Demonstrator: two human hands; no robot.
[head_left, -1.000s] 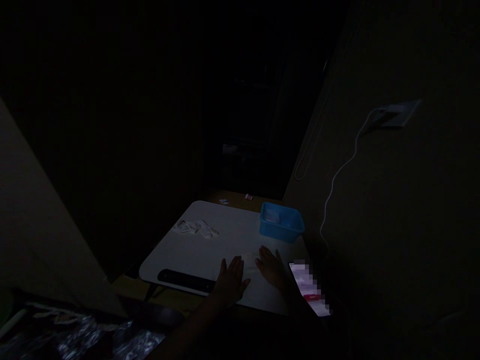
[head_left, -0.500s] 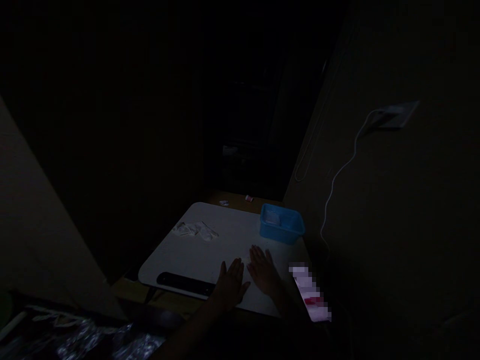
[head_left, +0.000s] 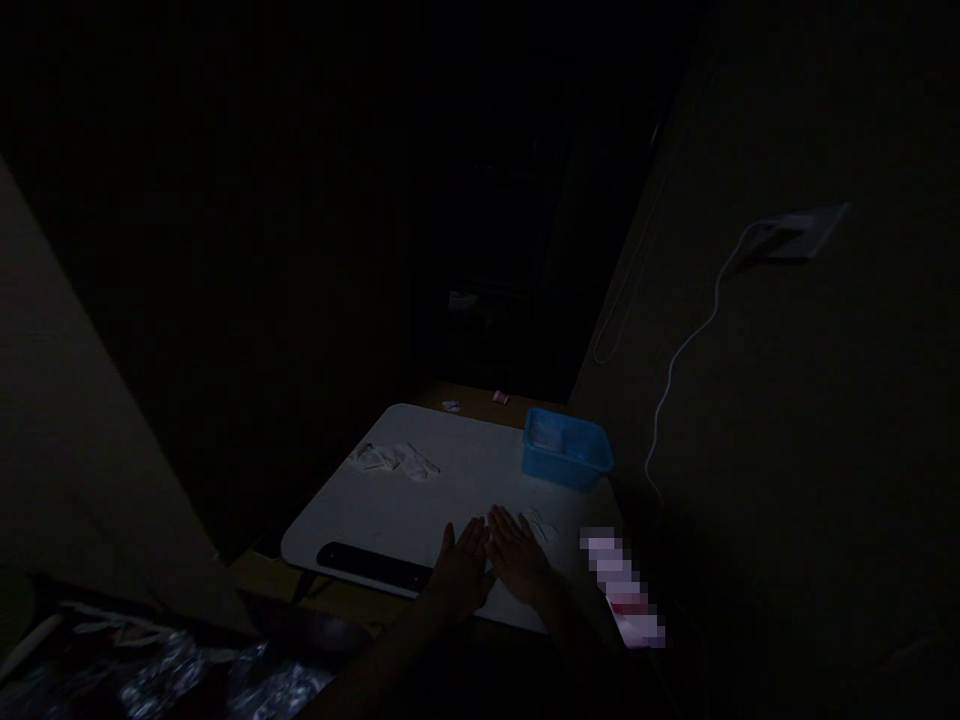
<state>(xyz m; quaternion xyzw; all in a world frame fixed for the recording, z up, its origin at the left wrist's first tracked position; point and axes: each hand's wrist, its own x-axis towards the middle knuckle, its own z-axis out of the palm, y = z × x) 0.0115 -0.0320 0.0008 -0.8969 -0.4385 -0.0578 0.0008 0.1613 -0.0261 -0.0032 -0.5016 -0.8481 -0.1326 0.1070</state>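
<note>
Right hand (head_left: 519, 566): shifted left, close beside left hand (head_left: 459, 574)
Fingers (head_left: 504, 522): outstretched on both, nothing visibly gripped
Thin, crumpled white piece (head_left: 543, 527): now showing on white rectangular desk (head_left: 469, 455), beside right hand

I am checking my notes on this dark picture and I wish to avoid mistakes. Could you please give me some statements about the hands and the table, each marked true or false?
1. The blue basket stands on the white table. True.
2. The left hand is closed into a fist. False: its fingers are extended.
3. A thin white item shows beside the right hand. True.
4. The larger crumpled white item lies to the right of the basket. False: it lies on the left part of the table.
5. A white cable runs down from the wall plate. True.
</note>
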